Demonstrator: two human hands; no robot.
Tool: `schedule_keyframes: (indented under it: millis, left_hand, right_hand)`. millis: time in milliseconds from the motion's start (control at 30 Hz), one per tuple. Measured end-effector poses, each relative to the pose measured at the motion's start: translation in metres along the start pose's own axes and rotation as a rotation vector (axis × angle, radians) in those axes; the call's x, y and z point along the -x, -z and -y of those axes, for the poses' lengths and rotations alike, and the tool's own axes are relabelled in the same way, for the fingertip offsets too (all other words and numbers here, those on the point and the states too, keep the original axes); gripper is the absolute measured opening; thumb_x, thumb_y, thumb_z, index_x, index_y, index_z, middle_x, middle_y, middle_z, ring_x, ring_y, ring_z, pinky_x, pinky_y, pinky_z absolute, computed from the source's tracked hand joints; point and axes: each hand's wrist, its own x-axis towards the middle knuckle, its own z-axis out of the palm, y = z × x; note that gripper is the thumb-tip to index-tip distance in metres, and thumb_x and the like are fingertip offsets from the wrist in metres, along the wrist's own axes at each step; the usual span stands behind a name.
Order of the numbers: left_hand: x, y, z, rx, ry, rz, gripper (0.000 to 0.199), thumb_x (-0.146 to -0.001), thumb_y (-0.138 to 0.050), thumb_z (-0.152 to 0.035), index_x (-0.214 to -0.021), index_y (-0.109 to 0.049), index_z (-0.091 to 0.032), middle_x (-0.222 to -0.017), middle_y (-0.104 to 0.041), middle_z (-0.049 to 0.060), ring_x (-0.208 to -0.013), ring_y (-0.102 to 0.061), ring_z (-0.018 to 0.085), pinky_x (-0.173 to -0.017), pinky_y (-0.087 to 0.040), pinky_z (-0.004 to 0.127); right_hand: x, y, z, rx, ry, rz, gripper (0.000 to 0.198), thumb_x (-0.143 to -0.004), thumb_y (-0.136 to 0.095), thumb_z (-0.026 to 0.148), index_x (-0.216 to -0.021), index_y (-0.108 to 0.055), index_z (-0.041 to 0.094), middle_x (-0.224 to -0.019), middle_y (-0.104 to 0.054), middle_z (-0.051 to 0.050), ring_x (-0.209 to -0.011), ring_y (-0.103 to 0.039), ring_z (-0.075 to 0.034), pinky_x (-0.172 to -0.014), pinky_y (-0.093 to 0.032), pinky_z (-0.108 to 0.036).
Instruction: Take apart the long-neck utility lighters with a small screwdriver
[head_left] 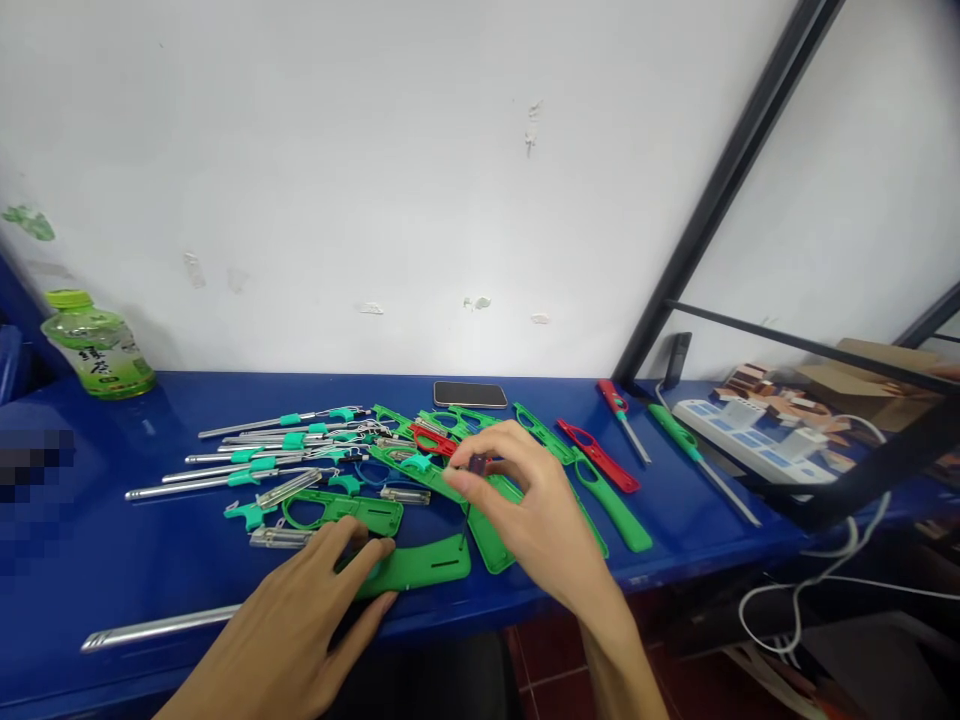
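My left hand (300, 620) is closed around a long-necked green lighter (427, 566) lying at the table's front edge; its metal tube sticks out to the left beneath the hand. My right hand (525, 500) grips a small screwdriver (478, 463) by its dark handle. The thin shaft points down, and its tip meets the right end of the green handle. Just behind lie loose green handle shells (600, 500), with a red shell (600, 460) among them. Several metal tubes with teal triggers (247, 460) spread to the left, near clear fuel tanks (405, 495).
A phone (470, 395) lies by the wall. Toward the right are a red lighter (622, 415), another green lighter (701, 460) and a white power strip (742, 440), beside a black metal frame (720, 190). A green-capped bottle (97, 350) stands at the back left.
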Motion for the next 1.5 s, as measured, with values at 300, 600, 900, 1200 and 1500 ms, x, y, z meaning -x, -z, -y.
schedule_keyframes:
  millis: [300, 600, 900, 1200, 1500]
  left_hand:
    - [-0.002, 0.000, -0.001, -0.044, -0.029, -0.042, 0.024, -0.114, -0.052, -0.031, -0.133, -0.066, -0.031, -0.119, -0.076, 0.003, -0.101, -0.082, 0.024, -0.081, -0.067, 0.033]
    - [-0.002, 0.001, -0.001, -0.041, -0.012, -0.019, 0.021, -0.114, -0.052, -0.031, -0.131, -0.064, -0.031, -0.117, -0.075, 0.003, -0.097, -0.082, 0.023, -0.078, -0.068, 0.031]
    - [-0.002, 0.001, 0.000, -0.014, -0.002, -0.002, 0.024, -0.110, -0.057, -0.028, -0.132, -0.066, -0.032, -0.119, -0.076, 0.003, -0.099, -0.082, 0.023, -0.082, -0.068, 0.031]
    - [0.001, -0.002, 0.002, -0.045, -0.012, -0.008, 0.024, -0.112, -0.055, -0.031, -0.133, -0.066, -0.032, -0.120, -0.076, 0.004, -0.100, -0.083, 0.024, -0.081, -0.070, 0.033]
    - [-0.002, -0.002, 0.001, -0.056, -0.027, -0.073, 0.023, -0.110, -0.056, -0.030, -0.131, -0.067, -0.033, -0.119, -0.078, 0.002, -0.099, -0.084, 0.024, -0.082, -0.069, 0.032]
  right_hand:
    - [0.002, 0.003, 0.004, -0.069, 0.022, 0.077, 0.019, -0.106, -0.076, 0.020, -0.107, -0.091, 0.033, -0.099, -0.078, -0.001, -0.091, -0.073, -0.021, -0.080, -0.055, -0.033]
    - [0.002, 0.020, 0.001, -0.143, 0.010, 0.289, 0.028, -0.121, -0.055, 0.033, -0.132, -0.080, 0.032, -0.127, -0.080, -0.004, -0.119, -0.074, -0.024, -0.105, -0.056, -0.040]
    - [0.001, 0.006, 0.001, -0.128, -0.029, 0.067, 0.013, -0.105, -0.079, 0.028, -0.109, -0.091, 0.033, -0.098, -0.072, -0.002, -0.089, -0.071, -0.022, -0.080, -0.057, -0.035]
    - [0.003, 0.009, 0.010, -0.109, 0.078, 0.239, 0.014, -0.111, -0.076, 0.032, -0.111, -0.090, 0.035, -0.121, -0.075, -0.003, -0.121, -0.069, -0.023, -0.110, -0.052, -0.038]
    - [0.001, 0.016, 0.009, -0.161, 0.109, 0.283, 0.029, -0.118, -0.061, 0.027, -0.119, -0.089, 0.033, -0.112, -0.082, -0.003, -0.105, -0.075, -0.024, -0.095, -0.057, -0.038]
